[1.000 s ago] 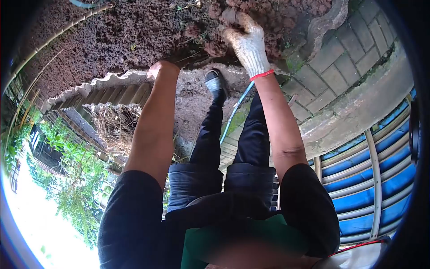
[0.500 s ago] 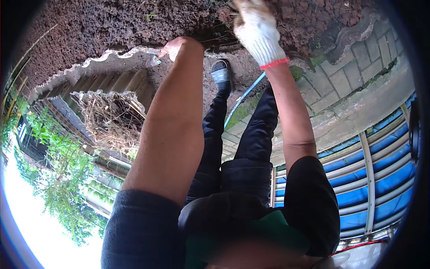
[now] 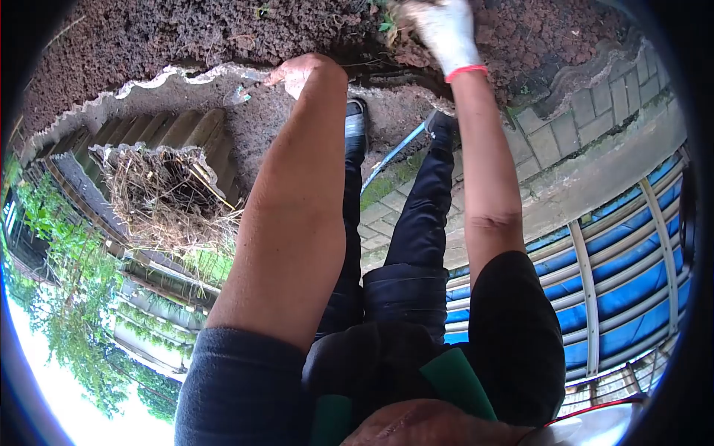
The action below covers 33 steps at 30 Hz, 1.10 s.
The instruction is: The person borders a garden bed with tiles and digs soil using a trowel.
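My left hand (image 3: 301, 73) is bare and bent at the wrist, its fingers curled over the rim of a wavy corrugated sheet (image 3: 175, 73) that borders the soil. A small shiny scrap (image 3: 239, 95) lies close to those fingertips. At the top of the view, my right hand (image 3: 442, 31) wears a white knitted glove with a red cuff, its finger part stained brown. Its fingers are closed on a weed (image 3: 388, 27) with green leaves and brownish strands, over the dark crumbly soil (image 3: 320, 26). The fingertips are partly cut off and blurred.
A corrugated container (image 3: 152, 149) stuffed with dry grass (image 3: 160, 189) stands at left. My sandaled foot (image 3: 356, 123) is below the bed's edge, with a thin blue pole (image 3: 394, 156) beside it. Paving bricks (image 3: 587, 111) and a blue panelled wall (image 3: 625, 282) lie right.
My right hand has shifted slightly right and up, and green leaves now show beside its fingers. My left hand stays at the sheet's rim. The view has shifted a little.
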Motion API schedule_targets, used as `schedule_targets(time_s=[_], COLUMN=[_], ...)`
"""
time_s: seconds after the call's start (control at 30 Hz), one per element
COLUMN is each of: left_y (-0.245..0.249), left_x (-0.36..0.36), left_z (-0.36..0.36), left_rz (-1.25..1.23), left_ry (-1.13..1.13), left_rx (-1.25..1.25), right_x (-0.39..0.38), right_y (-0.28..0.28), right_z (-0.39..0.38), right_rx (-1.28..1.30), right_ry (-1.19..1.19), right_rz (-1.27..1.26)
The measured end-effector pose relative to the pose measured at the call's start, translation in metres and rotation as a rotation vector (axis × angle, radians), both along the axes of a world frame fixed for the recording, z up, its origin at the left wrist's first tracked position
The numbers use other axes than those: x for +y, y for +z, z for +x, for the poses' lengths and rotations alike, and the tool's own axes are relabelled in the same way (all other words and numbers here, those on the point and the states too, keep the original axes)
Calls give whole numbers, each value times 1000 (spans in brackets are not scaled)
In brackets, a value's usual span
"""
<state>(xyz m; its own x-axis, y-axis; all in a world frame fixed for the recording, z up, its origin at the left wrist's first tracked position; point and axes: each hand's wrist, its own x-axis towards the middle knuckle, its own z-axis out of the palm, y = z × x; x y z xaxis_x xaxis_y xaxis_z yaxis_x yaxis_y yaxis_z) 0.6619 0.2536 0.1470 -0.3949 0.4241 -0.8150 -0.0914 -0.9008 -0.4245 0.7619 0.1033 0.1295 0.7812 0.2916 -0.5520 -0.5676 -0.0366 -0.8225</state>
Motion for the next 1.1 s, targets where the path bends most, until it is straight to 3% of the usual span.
schedule_targets(time_s=[0.07,0.1,0.2,0.3,0.37,0.47,0.53,0.6,0.63,0.67,0.73,0.87,0.97,1.0,1.03,1.1], left_y=[7,8,16,21,24,24,23,22,20,19,18,20,24,27,27,28], left_x=[0,-1,-3,-2,-2,-3,-5,-5,-4,-4,-4,-5,-6,-6,-6,-7], left_z=[1,4,4,0,-1,1,5,5,7,7,7,9,7,4,3,6], left_rz=[2,1,4,4,4,16,19,15,23,31,52,84,117,141,166,199], left_ry=[4,3,8,14,18,25,29,31,35,40,51,68,94,108,172,232], left_rx=[-68,-90,-141,-178,-195,-241,-280,-289,-274,-263,-251,-253,-253,-248,-253,-272], right_x=[-4,-2,2,-4,-4,-18,-28,-17,-14,-10,-4,-3,-18,-33,-26,-25], right_y=[60,71,80,66,65,92,72,80,72,58,44,45,43,43,65,76], right_z=[11,6,3,3,-6,-26,-47,-60,-65,-70,-68,-69,-59,-57,-39,-35], right_rx=[127,157,144,-43,-4,-594,-857,-445,-505,-703,-777,-744,-331,-314,70,246], right_ry=[82,-77,-106,128,132,565,674,919,963,919,862,681,402,224,58,-354], right_rz=[-225,17,26,-5,60,-414,-1007,-1239,-1308,-1357,-1288,-1243,-915,-580,-520,-221])
